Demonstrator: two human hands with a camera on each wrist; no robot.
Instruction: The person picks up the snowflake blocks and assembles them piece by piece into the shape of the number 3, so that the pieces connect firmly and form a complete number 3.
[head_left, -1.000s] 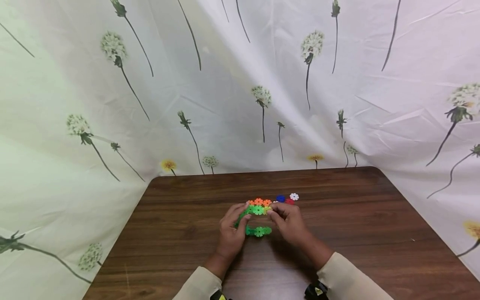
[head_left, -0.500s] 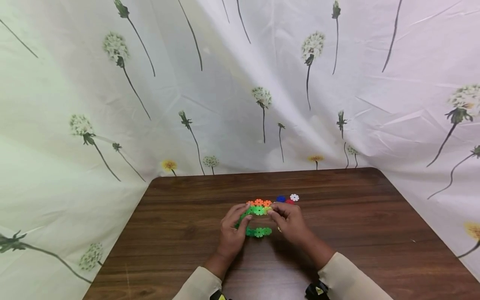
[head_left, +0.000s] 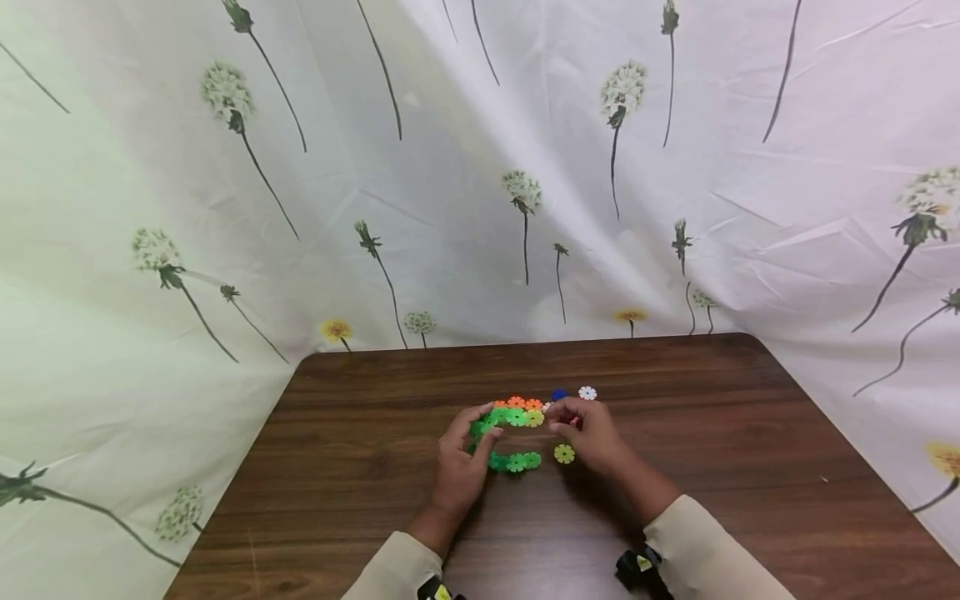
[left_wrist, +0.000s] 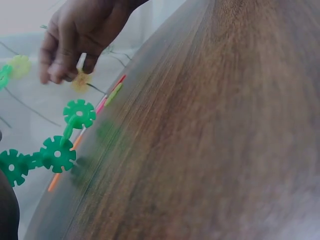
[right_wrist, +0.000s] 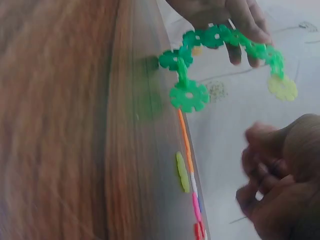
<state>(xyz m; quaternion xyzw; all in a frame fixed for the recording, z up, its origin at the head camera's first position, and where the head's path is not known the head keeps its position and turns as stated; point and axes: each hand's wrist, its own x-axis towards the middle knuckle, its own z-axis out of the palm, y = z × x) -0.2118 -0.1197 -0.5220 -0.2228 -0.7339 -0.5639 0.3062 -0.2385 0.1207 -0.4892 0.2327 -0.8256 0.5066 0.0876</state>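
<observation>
My left hand (head_left: 461,458) pinches a curved chain of green notched flower discs (head_left: 516,417) by its left side. The chain arches above the tabletop, its lower end reaching down close to the wood. A yellow disc (head_left: 534,417) ends its upper arm; in the right wrist view this yellow disc (right_wrist: 283,88) hangs clear of any fingers. Just right of it is my right hand (head_left: 588,433), fingers loosely bent, nothing showing between them in the right wrist view. Below that hand a loose yellow-green disc (head_left: 564,453) lies on the table.
Behind the chain, orange discs (head_left: 516,402) lie in a row on the brown wooden table (head_left: 360,450). Further right are a blue disc (head_left: 559,394) and a white disc (head_left: 588,392), with a red one partly hidden by my right hand. A dandelion-print cloth (head_left: 465,275) hangs behind the table.
My right hand has let go of the chain's yellow end disc and shifted slightly right. The loose yellow-green disc on the table has come into view. My left hand keeps its hold.
</observation>
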